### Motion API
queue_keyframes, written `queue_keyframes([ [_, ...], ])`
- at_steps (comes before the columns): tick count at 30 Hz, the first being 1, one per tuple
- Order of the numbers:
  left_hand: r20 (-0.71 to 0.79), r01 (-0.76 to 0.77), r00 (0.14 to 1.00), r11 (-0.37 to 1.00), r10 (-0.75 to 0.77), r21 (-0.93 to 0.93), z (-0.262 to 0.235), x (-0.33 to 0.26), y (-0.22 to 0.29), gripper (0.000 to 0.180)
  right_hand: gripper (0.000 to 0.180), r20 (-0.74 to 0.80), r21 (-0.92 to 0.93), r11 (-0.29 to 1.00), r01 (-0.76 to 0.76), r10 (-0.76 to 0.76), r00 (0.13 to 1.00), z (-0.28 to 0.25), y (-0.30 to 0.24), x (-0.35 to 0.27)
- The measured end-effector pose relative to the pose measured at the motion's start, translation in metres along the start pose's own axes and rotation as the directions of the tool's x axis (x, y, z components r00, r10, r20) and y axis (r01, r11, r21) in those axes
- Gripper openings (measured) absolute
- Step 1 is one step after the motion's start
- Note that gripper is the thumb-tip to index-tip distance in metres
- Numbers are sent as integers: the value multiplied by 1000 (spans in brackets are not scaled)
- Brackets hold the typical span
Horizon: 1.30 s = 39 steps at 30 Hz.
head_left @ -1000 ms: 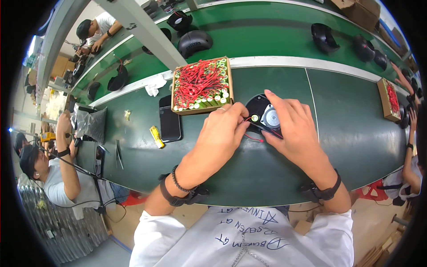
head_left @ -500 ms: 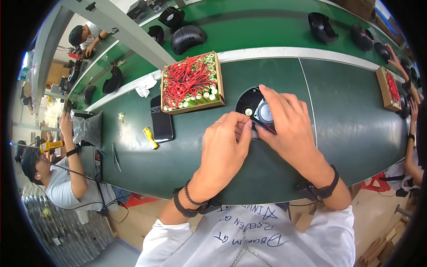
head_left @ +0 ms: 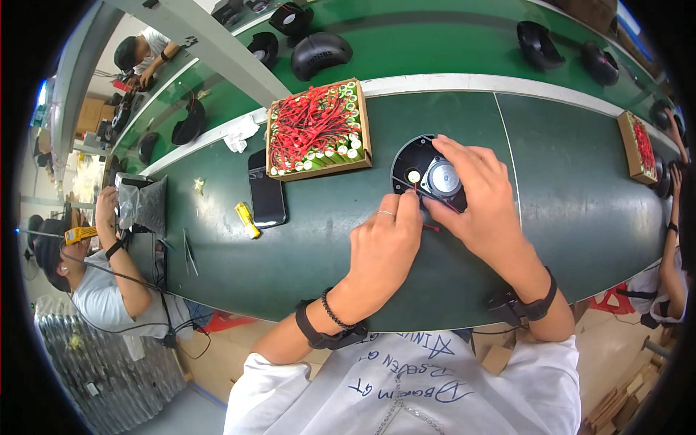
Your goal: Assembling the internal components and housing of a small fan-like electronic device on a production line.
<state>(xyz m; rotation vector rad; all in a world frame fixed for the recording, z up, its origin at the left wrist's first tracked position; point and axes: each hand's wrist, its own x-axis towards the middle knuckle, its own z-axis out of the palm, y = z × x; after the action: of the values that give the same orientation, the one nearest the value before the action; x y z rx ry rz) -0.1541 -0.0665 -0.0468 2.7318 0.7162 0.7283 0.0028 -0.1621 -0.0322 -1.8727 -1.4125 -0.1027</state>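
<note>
My right hand [head_left: 478, 190] grips the right side of a round black speaker housing [head_left: 415, 154] above the table, thumb at its near edge and fingers over its far rim. Set in the housing is a silver speaker [head_left: 443, 178]. Beside the speaker shows the pale round end of a battery cell [head_left: 414, 177]. At the housing's near edge my left hand [head_left: 388, 235] has thumb and forefinger pinched together on a red wire [head_left: 416, 187] that comes from the cell. A small red connector [head_left: 431, 228] sticks out beside the left fingertips.
A carton [head_left: 330, 172] of green cells with red leads stands beyond my left hand, a black phone [head_left: 268, 199] and yellow tool [head_left: 247, 220] left of it. Tweezers [head_left: 190, 254] lie farther left. Black shells [head_left: 321, 56] sit on the green conveyor [head_left: 435, 43]. Co-workers sit at both sides.
My left fingers have shifted from beside the cell to the housing's near edge, and the red connector now shows below them. The right hand still holds the housing. The view has shifted slightly.
</note>
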Motion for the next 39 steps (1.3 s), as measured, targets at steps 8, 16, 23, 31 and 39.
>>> queue_keyframes([
  [8, -14, -144, 990, 979, 144, -142, -9, -4, -6, 21, 64, -43, 6, 991, -135, 135, 990, -4, -3, 6],
  [16, 233, 216, 972, 441, -16, -871, -9, 38, -33, 80, 68, 0, 146, 972, -186, 188, 982, -4, 13, 2],
  [23, 336, 262, 922, 330, 191, -907, 25, 61, -31, 78, 96, 24, 253, 960, -121, 119, 993, -9, 34, -6],
  [31, -34, -176, 977, 703, 211, -689, 33, 57, -38, 82, 79, -68, 223, 973, -61, 78, 995, -27, 32, -3],
  [39, -315, -359, 921, 817, 230, -451, 34, 63, -39, 87, 21, -203, 81, 995, -58, 73, 976, -24, 17, -5],
])
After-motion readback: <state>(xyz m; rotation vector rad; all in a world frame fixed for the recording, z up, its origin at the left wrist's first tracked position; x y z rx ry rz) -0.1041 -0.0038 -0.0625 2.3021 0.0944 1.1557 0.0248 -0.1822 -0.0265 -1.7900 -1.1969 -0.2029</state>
